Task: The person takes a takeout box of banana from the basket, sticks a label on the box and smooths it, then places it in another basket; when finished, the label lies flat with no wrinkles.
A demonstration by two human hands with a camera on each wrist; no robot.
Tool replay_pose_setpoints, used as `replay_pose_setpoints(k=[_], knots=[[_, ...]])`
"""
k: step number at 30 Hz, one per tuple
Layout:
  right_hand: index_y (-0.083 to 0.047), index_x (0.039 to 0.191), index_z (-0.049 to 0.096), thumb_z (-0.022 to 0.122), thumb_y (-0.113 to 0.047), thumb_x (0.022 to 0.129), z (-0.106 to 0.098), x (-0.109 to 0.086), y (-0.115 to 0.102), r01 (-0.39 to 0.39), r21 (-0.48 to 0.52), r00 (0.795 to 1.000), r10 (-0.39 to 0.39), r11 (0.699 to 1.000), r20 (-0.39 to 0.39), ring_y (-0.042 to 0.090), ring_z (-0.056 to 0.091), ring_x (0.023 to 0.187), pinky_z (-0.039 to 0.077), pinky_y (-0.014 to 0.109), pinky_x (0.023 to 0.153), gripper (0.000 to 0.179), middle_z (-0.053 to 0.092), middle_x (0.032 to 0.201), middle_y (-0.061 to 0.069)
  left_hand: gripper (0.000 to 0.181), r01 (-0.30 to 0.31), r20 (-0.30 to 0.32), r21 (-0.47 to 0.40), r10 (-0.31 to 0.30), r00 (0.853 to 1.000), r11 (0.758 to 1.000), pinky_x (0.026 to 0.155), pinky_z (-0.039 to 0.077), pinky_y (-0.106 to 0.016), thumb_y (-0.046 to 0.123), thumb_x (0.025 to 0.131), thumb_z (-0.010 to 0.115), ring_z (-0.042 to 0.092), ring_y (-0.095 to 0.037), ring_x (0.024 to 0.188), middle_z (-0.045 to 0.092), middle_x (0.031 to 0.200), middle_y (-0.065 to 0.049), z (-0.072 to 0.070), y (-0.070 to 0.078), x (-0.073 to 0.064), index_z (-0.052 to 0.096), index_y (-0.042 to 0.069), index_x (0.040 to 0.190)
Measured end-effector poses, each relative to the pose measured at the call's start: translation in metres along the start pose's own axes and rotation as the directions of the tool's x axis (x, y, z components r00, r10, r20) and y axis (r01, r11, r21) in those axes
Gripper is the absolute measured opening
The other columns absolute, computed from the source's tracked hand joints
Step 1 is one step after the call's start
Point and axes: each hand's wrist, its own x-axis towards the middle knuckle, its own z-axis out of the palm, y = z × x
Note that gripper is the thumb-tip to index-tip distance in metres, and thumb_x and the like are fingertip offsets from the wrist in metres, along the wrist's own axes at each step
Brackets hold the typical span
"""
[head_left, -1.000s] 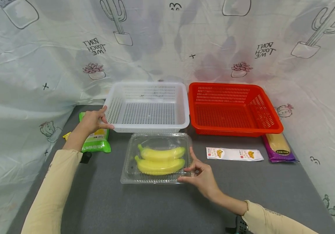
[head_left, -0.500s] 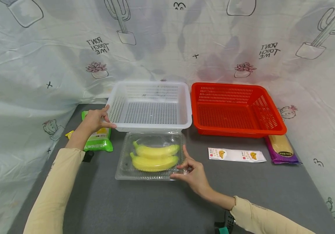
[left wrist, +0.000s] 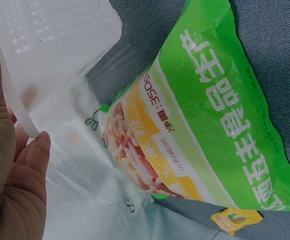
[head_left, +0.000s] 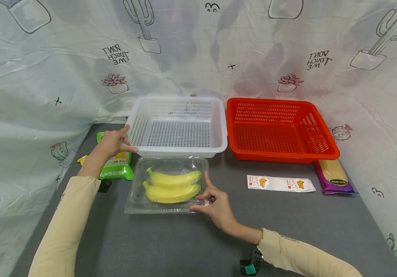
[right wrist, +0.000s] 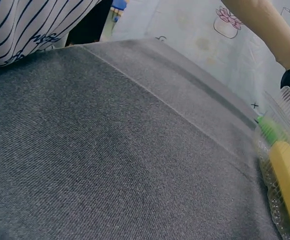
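Observation:
In the head view, my left hand (head_left: 112, 143) grips the left front corner of a white perforated plastic basket (head_left: 181, 149). The left wrist view shows the fingers around the rim of that basket (left wrist: 60, 45). My right hand (head_left: 219, 209) holds the right side of a clear plastic box (head_left: 137, 202) by its edge, thumb at the front and fingers along the side. Two yellow bananas (head_left: 172, 192) lie inside. The box stands directly in front of the white basket. In the right wrist view the right hand is out of frame; one banana (right wrist: 287, 185) shows through the box.
A green food bag (head_left: 119, 169) lies beside the left hand, partly under the forearm, with a small yellow packet (head_left: 82, 159) nearby. A red basket (head_left: 285, 157) stands right of the white one. Banana-printed white strip (head_left: 281, 183) and purple pack (head_left: 337, 179) lie at right.
My right hand has slid the clear plastic box with the bananas to the left along the front of the white basket. The left hand has kept its grip on the basket corner.

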Motion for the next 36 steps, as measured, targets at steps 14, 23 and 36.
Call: replay_pose_setpoints(k=[14,23,36], knots=[[0.008,0.075,0.062,0.083,0.009,0.064,0.002,0.0,0.013,0.053,-0.022,0.998,-0.054,0.998,-0.037,0.003,0.02,0.049,0.026,0.017,0.045,0.024,0.031,0.145,0.03,0.041,-0.026,-0.012,-0.006,0.026,1.0,1.0,0.045,0.027,-0.027,0.044,0.07,0.076,0.024,-0.013,0.043,0.024,0.151,-0.02,0.0,-0.002,-0.002,0.063,0.005,0.076],[0.008,0.076,0.063,0.084,0.008,0.064,-0.003,0.003,0.013,0.095,-0.071,0.995,-0.097,0.993,-0.029,0.006,0.024,0.048,0.028,0.017,0.044,0.024,0.033,0.144,0.031,0.039,-0.045,-0.04,-0.031,0.043,0.998,0.999,0.046,0.028,-0.028,0.04,0.071,0.079,0.029,-0.016,0.04,0.025,0.151,-0.02,0.003,-0.002,-0.001,0.062,0.005,0.074],[0.002,0.081,0.068,0.082,0.005,0.069,-0.01,0.003,-0.005,0.038,-0.149,0.999,-0.036,0.988,0.02,0.014,0.034,0.056,0.032,0.019,0.054,0.019,0.036,0.146,0.026,0.035,-0.114,-0.053,-0.009,0.113,0.992,0.993,0.05,0.031,-0.032,0.032,0.078,0.078,0.031,-0.018,0.044,0.021,0.153,-0.026,0.003,-0.001,-0.009,0.06,0.002,0.081]])
